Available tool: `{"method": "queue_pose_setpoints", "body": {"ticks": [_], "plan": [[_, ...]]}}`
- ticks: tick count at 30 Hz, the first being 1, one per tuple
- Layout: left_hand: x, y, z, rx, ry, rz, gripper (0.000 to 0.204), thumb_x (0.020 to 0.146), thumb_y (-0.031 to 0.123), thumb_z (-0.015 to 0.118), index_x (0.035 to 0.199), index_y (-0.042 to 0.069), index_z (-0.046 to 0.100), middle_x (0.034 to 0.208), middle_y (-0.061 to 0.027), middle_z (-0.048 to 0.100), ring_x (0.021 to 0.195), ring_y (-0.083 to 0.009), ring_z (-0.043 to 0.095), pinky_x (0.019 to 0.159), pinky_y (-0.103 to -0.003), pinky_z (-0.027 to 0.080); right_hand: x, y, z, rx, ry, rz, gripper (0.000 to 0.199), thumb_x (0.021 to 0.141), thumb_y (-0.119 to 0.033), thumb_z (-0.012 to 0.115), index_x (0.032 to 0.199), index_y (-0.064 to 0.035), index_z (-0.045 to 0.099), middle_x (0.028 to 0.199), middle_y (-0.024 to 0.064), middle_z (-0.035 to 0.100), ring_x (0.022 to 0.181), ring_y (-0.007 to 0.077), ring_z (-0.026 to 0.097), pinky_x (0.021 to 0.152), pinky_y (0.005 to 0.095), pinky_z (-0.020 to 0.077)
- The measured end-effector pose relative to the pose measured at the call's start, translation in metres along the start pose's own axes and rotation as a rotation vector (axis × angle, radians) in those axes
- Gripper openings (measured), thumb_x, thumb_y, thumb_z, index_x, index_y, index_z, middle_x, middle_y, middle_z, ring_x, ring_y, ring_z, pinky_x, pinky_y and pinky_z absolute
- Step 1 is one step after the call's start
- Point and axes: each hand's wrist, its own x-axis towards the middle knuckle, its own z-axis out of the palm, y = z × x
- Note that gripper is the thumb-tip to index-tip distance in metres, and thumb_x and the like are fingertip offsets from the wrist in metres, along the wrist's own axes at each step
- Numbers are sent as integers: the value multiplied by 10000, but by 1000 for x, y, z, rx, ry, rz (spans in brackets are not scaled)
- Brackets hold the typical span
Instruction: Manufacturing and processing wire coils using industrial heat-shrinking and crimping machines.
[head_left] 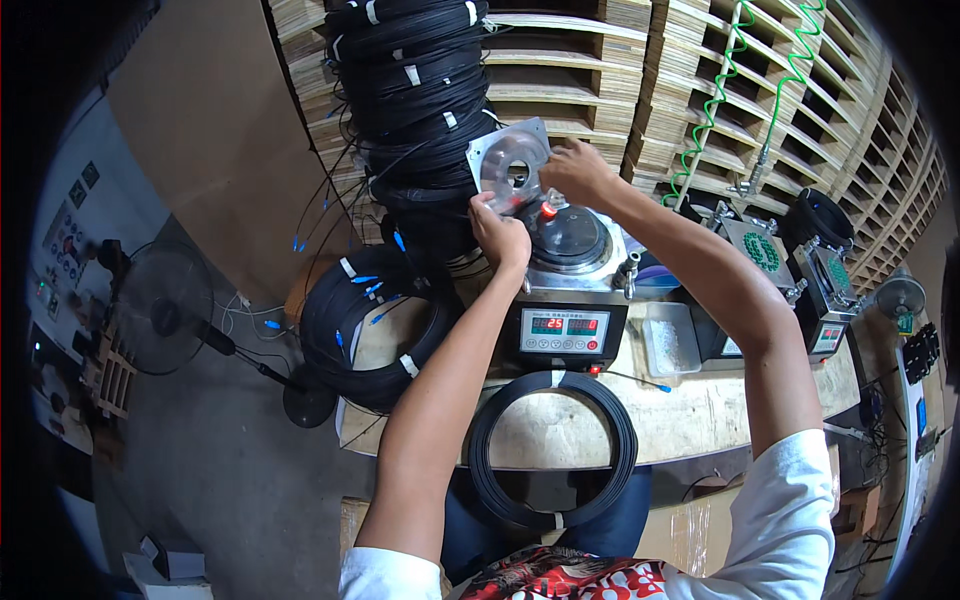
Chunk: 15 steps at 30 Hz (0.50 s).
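My left hand grips the lower edge of a square, pale plate with a clear round dome, tilted up behind a bench machine. My right hand is closed at the plate's right edge; its fingertips are partly hidden, so I cannot tell what they hold. Just below both hands, the machine's round black disc carries a red knob. The machine's front panel has lit red digits and a row of buttons. On the bench edge nearest me, partly over my lap, lies a coil of black cable with white ties.
Coiled black cables are stacked high at the back left, with another coil with blue connectors nearer. Right of the machine are a clear plastic box and more machines with green discs. A standing fan is left; wooden pallets rise behind.
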Motion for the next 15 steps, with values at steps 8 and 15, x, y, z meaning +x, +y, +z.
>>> {"method": "queue_pose_setpoints", "body": {"ticks": [8, 15], "plan": [[5, 4, -2, 7, 1, -41, 397, 724, -134, 499, 1095, 8, 503, 1137, -219, 578, 1132, -420, 545, 991, -460, 423, -41, 17, -12, -34, -180, -41, 135, 856, -214, 715, 988, -242, 711, 1034, -8, 724, 1078, 183, 669, 959, 405, 430], [9, -11, -7, 19, 21, 9, 376, 725, -105, 516, 1086, -1, 505, 1117, -226, 585, 1103, -429, 551, 990, -461, 412, -36, -48, -56, -234, -36, -222, 101, 905, -239, 640, 936, -220, 734, 993, -38, 741, 1040, 170, 682, 1006, 349, 406]]}}
